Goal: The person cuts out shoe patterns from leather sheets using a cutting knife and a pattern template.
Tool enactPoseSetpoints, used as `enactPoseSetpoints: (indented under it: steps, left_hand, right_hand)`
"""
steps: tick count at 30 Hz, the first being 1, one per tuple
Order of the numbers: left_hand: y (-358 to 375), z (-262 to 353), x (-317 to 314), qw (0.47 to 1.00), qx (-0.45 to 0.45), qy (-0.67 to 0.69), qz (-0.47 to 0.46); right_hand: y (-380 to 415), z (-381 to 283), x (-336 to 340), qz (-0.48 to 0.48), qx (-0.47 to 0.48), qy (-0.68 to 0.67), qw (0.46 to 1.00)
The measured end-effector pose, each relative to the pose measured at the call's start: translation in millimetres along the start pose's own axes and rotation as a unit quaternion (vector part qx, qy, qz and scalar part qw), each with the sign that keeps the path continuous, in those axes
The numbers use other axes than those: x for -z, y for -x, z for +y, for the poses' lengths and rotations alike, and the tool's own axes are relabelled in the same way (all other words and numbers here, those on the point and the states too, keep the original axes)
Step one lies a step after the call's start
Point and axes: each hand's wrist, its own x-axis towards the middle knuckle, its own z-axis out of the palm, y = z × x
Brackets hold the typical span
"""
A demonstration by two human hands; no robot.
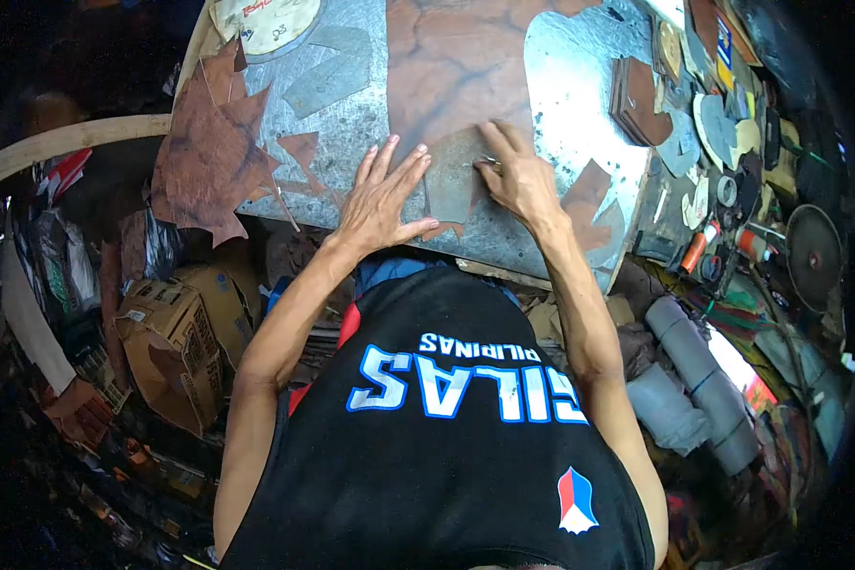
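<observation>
A brown leather sheet with dark streaks [456, 66] lies across the metal-topped table [351, 123]. On its near end rests a greyish flat template [451, 180]. My left hand [382, 195] lies spread at the template's left side, its fingertips on the template and the leather edge. At the right side, my right hand [521, 180] is closed around a small, thin tool near the template's edge; the tool is mostly hidden by the fingers. Another grey template [328, 76] lies at the upper left of the table.
Leather scraps [214, 147] cover the table's left end, and more scraps [589, 199] lie on the right. Stacked brown pieces [636, 103], further templates [712, 128] and an orange-labelled bottle [699, 247] are at the right. A cardboard box [171, 347] stands below left.
</observation>
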Motion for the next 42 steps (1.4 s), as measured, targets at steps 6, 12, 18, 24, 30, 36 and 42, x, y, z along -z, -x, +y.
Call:
enactPoseSetpoints:
  steps: [6,12,18,24,30,36,42]
  left_hand:
    - [0.9,-0.3,4.4,1.000,-0.010,-0.010,-0.010]
    - [-3.0,-17.4,14.1,0.999,-0.032,-0.013,-0.034]
    - [-56.4,-39.7,18.9,0.985,-0.016,-0.159,-0.058]
    - [-99.7,8.2,-32.2,0.976,-0.073,-0.162,-0.129]
    - [-99.2,54.5,-68.3,0.970,-0.190,-0.069,-0.136]
    - [-59.8,38.7,-38.2,0.935,-0.260,0.184,-0.157]
    - [-68.6,-5.3,1.2,0.996,-0.091,0.004,-0.010]
  right_hand:
    - [0.3,-20.0,5.4,-0.057,-0.021,0.009,0.998]
    - [49.9,24.3,52.7,-0.013,-0.243,-0.348,0.906]
    - [102.4,53.2,70.9,0.253,-0.307,-0.584,0.707]
    - [110.7,26.7,51.5,0.339,-0.320,-0.580,0.667]
    - [109.0,38.9,57.5,0.342,-0.284,-0.579,0.683]
    - [83.7,34.3,38.6,0.261,-0.308,-0.625,0.668]
    - [70.4,7.7,-5.3,0.267,-0.326,-0.721,0.550]
